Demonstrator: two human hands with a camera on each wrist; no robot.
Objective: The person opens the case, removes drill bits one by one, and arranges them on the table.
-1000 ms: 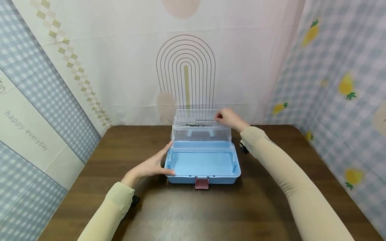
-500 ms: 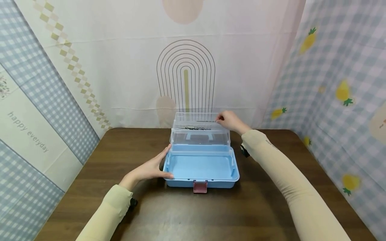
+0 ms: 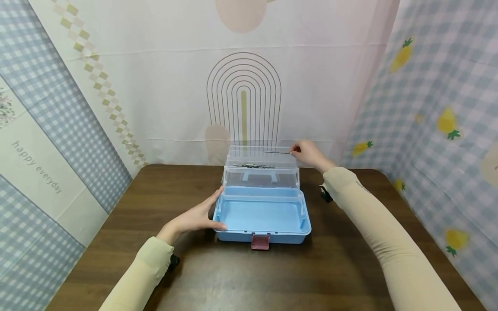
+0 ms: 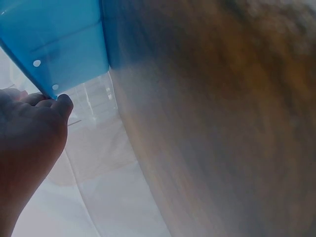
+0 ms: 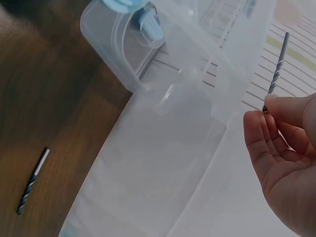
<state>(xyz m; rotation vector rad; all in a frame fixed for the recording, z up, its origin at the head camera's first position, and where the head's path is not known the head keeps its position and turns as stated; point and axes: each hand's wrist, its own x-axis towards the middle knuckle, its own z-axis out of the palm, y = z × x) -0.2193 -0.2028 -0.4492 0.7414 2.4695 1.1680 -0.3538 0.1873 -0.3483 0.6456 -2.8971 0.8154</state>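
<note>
Pale blue plastic forms the box, and the left hand braces it at its left side, thumb and fingers spread wide, the thumb on the front corner of the rim. The right hand, arm stretched forward, pinches the held bit by its twisted end between thumb and fingertips, other fingers bent; the smooth grey shank points away. From the head view the held bit lies nearly level at the right of the clear tray; its height over the plastic I cannot tell. A bundle of slim, dark bits lies in the clear tray. A loose bit, black spiral with a silvery shank, rests on the brown wood-grained table. A pink rectangular latch hangs at the box's front.
</note>
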